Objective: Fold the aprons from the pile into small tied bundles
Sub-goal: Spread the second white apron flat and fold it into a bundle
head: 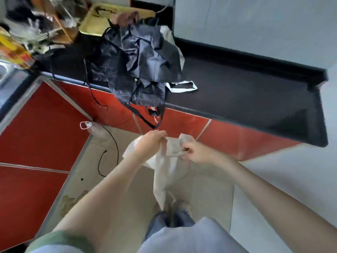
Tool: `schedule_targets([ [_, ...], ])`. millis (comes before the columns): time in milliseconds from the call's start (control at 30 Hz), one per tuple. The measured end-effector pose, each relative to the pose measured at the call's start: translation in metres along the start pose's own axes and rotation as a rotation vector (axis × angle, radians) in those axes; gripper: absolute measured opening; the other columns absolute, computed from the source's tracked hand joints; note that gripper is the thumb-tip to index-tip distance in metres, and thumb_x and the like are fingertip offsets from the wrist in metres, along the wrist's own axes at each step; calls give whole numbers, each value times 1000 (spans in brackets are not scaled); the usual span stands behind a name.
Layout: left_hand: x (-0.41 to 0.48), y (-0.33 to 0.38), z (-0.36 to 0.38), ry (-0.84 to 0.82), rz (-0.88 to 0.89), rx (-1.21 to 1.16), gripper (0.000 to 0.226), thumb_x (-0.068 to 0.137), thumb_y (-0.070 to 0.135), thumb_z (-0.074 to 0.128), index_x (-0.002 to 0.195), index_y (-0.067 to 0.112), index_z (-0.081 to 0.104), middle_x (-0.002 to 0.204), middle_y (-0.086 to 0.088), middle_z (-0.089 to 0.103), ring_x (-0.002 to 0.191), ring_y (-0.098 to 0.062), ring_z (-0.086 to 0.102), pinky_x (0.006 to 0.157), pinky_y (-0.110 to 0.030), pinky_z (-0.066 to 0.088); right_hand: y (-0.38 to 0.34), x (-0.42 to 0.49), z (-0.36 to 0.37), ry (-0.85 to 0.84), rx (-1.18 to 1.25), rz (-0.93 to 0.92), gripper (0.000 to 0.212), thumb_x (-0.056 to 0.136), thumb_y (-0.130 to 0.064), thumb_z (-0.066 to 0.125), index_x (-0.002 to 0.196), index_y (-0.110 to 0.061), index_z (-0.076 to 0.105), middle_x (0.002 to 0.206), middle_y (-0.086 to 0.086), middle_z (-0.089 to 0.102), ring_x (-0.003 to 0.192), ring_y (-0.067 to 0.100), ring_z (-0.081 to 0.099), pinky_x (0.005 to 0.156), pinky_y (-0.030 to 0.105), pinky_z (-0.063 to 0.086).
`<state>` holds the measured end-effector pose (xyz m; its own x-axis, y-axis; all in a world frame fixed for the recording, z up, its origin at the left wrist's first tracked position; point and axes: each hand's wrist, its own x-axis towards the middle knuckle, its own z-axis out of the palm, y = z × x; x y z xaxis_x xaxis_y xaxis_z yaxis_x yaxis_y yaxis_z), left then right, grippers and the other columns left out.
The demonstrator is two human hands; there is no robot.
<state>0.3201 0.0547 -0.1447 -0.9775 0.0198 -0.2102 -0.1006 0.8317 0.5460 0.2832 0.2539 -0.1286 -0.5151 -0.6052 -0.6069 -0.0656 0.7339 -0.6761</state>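
A cream apron (166, 168) hangs in front of me, above the floor, its lower end drooping toward my feet. My left hand (150, 143) is closed on its upper left edge. My right hand (197, 152) pinches a bunched fold at the upper right. A pile of dark navy and black aprons (138, 59) lies on the black counter (246, 92), with straps dangling over the counter's front edge. A white strap loop (182, 86) pokes out from the pile's right side.
Red cabinet fronts (42, 128) run below the counter. A yellow tray (102, 19) and cluttered items (27, 33) sit at the back left. A black cord (111, 152) and a plastic bottle (93, 127) lie on the tiled floor.
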Motion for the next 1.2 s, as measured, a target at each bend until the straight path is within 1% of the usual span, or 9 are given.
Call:
schedule_targets([
  [100, -24, 32, -23, 71, 209, -68, 23, 80, -7, 54, 98, 1, 65, 89, -6, 53, 87, -29, 56, 66, -27, 34, -25, -51, -33, -291, 240, 134, 30, 96, -41, 52, 120, -23, 54, 120, -1, 60, 98, 27, 68, 60, 32, 57],
  [233, -47, 51, -43, 93, 444, -55, 24, 78, -3, 53, 97, 1, 67, 93, -12, 60, 83, -22, 56, 67, -28, 44, -29, -68, -61, 152, 36, 182, 53, 94, -51, 51, 140, -25, 42, 119, -7, 62, 71, 23, 69, 45, 25, 46],
  [367, -40, 73, -78, 64, 731, 49, 26, 77, 4, 45, 91, 4, 68, 87, -11, 60, 82, -15, 47, 66, -28, 45, -43, -60, -62, 182, -196, 7, 94, 87, -23, 68, 151, -43, 2, 155, -6, 21, 123, 17, 41, 103, 36, 41],
  [500, -33, 96, -101, 140, 927, 272, 26, 81, -1, 54, 96, 9, 72, 102, -11, 61, 95, -23, 45, 83, -31, 40, -73, -49, -53, 273, -314, -113, 66, 81, -31, 65, 142, -28, 39, 140, -8, 31, 133, 16, 19, 112, 35, 28],
  [600, -38, 99, -108, 228, 1120, 341, 31, 77, 1, 49, 91, 12, 74, 107, -3, 51, 96, -23, 45, 85, -34, 40, -92, -57, -50, 448, -453, -251, 11, 76, -34, 43, 82, -28, 50, 91, -14, 44, 96, 9, 38, 85, 32, 39],
  [800, -44, 113, -133, -197, 264, -781, 38, 86, 7, 50, 121, 17, 60, 134, 9, 49, 125, -8, 44, 89, -15, 41, -86, -77, -67, 725, -331, -278, 22, 88, -1, 47, 78, -12, 63, 63, -2, 43, 55, 14, 33, 53, 28, 32],
  [967, -29, 132, -125, -268, -82, -361, 62, 80, 51, 68, 130, 23, 43, 113, 1, 56, 100, -14, 55, 81, -26, 46, -110, -104, -70, 715, -343, -350, 19, 86, -12, 42, 80, -18, 59, 63, -14, 36, 74, 8, 32, 89, 32, 36],
  [1133, -26, 157, -121, -106, 167, -93, 15, 89, 15, 56, 81, 3, 61, 76, -9, 56, 75, -24, 52, 65, -30, 40, -94, -123, -76, 854, -187, -280, 9, 90, -28, 59, 91, -20, 57, 89, -11, 54, 95, 8, 38, 93, 34, 35],
  [1200, -25, 160, -124, 10, 151, -125, 15, 90, 10, 52, 91, 2, 64, 85, -15, 63, 81, -31, 59, 70, -36, 45, -77, -125, -80, 950, -100, -164, 41, 80, -38, 71, 115, -24, 53, 116, -9, 54, 112, 10, 44, 101, 38, 35],
])
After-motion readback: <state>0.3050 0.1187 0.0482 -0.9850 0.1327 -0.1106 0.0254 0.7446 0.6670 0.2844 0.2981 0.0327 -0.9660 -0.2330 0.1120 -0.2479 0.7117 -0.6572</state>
